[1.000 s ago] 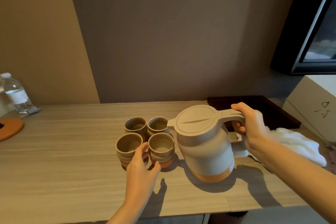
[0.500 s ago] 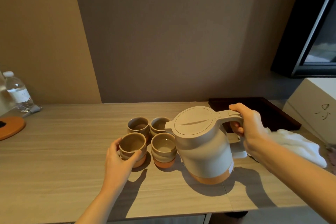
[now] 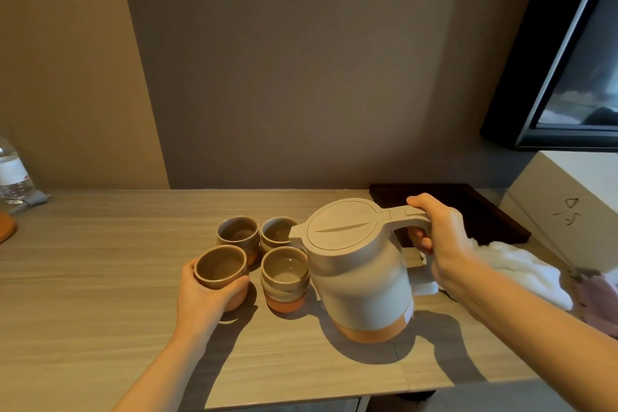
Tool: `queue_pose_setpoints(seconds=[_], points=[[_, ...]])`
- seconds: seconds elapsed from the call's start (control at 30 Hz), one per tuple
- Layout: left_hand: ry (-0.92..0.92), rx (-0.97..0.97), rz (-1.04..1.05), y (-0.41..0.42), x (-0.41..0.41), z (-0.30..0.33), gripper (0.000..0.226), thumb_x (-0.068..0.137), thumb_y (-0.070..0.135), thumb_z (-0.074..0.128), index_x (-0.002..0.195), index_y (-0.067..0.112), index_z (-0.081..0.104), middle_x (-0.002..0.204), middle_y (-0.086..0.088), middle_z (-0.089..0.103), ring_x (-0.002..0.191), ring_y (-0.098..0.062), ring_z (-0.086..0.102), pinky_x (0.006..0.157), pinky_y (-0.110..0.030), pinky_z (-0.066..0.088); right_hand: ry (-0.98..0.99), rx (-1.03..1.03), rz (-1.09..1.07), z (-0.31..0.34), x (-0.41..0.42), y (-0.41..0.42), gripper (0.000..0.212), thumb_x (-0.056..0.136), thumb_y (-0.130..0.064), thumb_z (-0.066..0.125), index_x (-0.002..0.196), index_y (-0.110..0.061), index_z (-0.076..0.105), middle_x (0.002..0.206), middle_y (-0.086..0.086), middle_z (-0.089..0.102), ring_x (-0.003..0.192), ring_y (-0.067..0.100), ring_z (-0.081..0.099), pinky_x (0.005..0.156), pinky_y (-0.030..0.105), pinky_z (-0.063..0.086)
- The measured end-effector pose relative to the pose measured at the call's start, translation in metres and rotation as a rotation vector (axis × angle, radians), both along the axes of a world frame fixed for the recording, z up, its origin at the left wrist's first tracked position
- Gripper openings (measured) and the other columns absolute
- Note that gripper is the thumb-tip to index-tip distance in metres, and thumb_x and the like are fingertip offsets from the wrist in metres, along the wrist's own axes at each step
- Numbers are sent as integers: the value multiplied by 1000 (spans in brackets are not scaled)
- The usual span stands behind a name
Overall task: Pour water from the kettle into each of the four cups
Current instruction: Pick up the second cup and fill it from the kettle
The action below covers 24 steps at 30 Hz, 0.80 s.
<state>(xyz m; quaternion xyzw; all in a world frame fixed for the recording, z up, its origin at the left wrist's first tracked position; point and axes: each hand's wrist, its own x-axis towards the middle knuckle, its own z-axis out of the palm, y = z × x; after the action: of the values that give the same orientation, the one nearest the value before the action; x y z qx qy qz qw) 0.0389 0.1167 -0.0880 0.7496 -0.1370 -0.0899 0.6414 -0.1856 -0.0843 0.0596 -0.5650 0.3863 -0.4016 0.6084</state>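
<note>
Moved: your left hand [image 3: 204, 294] has shifted onto the front-left cup [image 3: 220, 273], wrapped around it | right hand [image 3: 441, 244] grips kettle [image 3: 357, 271] handle, upright on tabletop [image 3: 100, 278] | pouring not begun.

White box [image 3: 565, 207]: dark handwritten-looking mark, illegible; bottle [image 3: 13, 174] label unreadable; no other text

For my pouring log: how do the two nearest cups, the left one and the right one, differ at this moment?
The near left cup is gripped by the left hand; the near right cup stands free. The left cup sits apart from the kettle; the right cup is close beside it, just below the spout. The right cup's inside glints as if wet; the left cup's looks dull. Both are upright, tan over an orange base.
</note>
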Motion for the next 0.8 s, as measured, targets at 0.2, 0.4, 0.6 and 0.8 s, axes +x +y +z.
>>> queue_pose_setpoints(seconds=[0.2,0.4,0.6,0.8], points=[[-48,-42,-44,15,2,24,84,57,18,93,126,24,45,113,2,57,107,-19,53,80,-33,46,-10,-21,17,7,-1,-3,31,84,-29,60,62,-8,61,59,6,56,46,10,40,52,23,33],[-170,13,-156,24,-6,54,80,58,17,92,122,25,45,112,4,56,104,-16,53,75,-29,48,-8,-48,28,17,0,-1,34,82,-31,60,57,-9,58,55,8,51,46,13,37,52,26,31],[-262,91,-224,22,-18,67,81,54,24,95,118,32,47,107,13,58,103,-13,55,77,-30,50,-6,-77,53,26,0,7,37,84,-31,60,52,-12,56,47,2,49,49,13,39,57,27,33],[-382,146,-308,18,-35,75,86,53,26,95,119,38,43,107,26,52,99,-5,54,76,-21,48,22,-124,86,33,-2,12,39,84,-32,59,49,-16,57,46,-1,54,58,14,47,64,30,38]])
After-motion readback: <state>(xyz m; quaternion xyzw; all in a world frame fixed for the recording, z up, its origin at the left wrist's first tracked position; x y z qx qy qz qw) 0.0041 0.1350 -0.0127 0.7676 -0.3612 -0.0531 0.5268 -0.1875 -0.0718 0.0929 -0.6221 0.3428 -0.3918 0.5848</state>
